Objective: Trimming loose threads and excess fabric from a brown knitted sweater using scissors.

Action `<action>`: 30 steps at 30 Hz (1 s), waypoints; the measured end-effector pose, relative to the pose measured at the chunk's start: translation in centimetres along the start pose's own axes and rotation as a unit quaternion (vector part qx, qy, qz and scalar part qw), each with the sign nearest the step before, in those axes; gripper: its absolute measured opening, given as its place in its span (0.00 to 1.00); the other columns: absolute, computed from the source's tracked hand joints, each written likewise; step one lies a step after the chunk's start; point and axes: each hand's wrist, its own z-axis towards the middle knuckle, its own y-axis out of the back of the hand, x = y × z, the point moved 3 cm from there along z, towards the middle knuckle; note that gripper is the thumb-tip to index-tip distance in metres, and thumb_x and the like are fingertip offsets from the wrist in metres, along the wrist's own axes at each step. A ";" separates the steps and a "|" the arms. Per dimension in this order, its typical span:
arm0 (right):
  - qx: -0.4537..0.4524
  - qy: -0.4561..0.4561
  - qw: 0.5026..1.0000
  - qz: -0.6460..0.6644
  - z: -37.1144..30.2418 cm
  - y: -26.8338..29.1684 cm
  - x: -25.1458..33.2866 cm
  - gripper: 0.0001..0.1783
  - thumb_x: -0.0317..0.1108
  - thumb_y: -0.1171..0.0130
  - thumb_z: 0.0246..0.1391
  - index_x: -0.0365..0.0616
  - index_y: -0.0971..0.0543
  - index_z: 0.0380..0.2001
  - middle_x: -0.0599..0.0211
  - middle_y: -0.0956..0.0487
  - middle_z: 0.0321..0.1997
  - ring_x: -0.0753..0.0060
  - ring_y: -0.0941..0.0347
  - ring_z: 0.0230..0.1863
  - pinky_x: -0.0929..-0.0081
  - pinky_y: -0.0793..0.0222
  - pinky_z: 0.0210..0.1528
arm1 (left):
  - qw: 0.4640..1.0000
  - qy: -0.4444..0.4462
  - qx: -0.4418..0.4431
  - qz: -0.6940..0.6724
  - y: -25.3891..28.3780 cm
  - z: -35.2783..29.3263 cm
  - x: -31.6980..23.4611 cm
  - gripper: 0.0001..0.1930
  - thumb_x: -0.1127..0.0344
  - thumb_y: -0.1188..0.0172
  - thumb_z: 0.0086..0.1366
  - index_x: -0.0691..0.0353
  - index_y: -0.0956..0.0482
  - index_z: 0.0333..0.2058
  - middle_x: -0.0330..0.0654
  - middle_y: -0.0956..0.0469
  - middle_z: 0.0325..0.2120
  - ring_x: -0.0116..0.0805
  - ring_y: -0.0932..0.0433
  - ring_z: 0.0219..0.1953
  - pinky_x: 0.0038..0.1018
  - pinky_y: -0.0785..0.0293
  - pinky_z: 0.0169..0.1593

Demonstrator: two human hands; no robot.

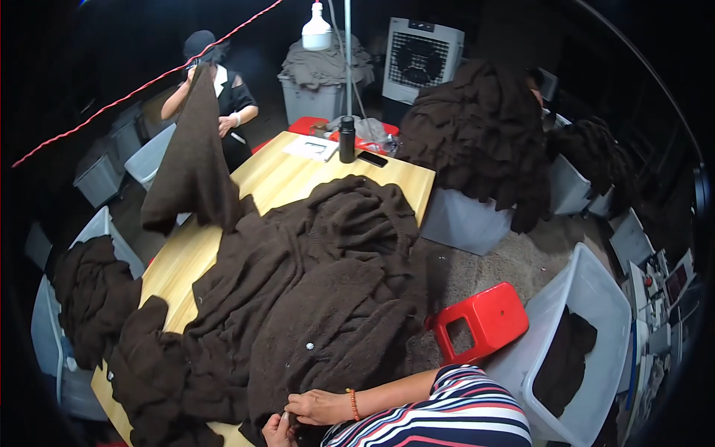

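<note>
A dark brown knit garment (320, 320) lies heaped over the near part of the wooden table and hangs toward me. At its lower edge my left hand (278, 431) pinches the cloth, fingers closed. Close beside it, my right hand (322, 408) also pinches the garment, thumb and fingertips nearly meeting the left ones. Whether some small piece sits between the fingertips I cannot make out. A small shiny whitish round piece, like a button (310, 346), shows on the knit above my hands.
Across the wooden table (272, 170), a person (238, 104) holds up a brown knit piece (194, 164). A black bottle (347, 140) and phone (372, 159) stand at the far end. At right are a red stool (488, 320) and plastic bin (618, 298); a brown pile (477, 134) rises behind.
</note>
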 end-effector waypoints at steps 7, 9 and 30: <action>-0.047 -0.051 0.996 0.054 -0.2 0.2 0.1 0.09 0.29 0.43 0.46 0.34 0.27 0.31 0.51 0.27 0.34 0.44 0.26 0.34 0.55 0.29 0.36 | 0.999 -0.010 0.015 0.050 -0.2 -0.3 -0.5 0.12 0.68 0.43 0.67 0.58 0.31 0.24 0.31 0.34 0.22 0.19 0.37 0.22 0.17 0.41 0.25; -0.039 -0.056 0.996 0.066 -0.1 0.6 0.1 0.10 0.29 0.43 0.46 0.34 0.26 0.31 0.50 0.27 0.34 0.43 0.26 0.35 0.55 0.29 0.37 | 0.999 -0.001 0.018 0.048 -0.3 -0.4 -0.5 0.12 0.67 0.43 0.67 0.57 0.32 0.23 0.30 0.35 0.21 0.18 0.38 0.22 0.17 0.42 0.24; 0.052 -0.088 0.990 0.095 0.3 0.2 -1.1 0.13 0.31 0.43 0.49 0.32 0.23 0.35 0.49 0.24 0.34 0.47 0.25 0.39 0.61 0.29 0.42 | 0.929 -0.287 -0.047 0.228 0.5 -0.4 1.2 0.11 0.74 0.39 0.61 0.67 0.21 0.43 0.43 0.19 0.36 0.33 0.22 0.38 0.27 0.26 0.46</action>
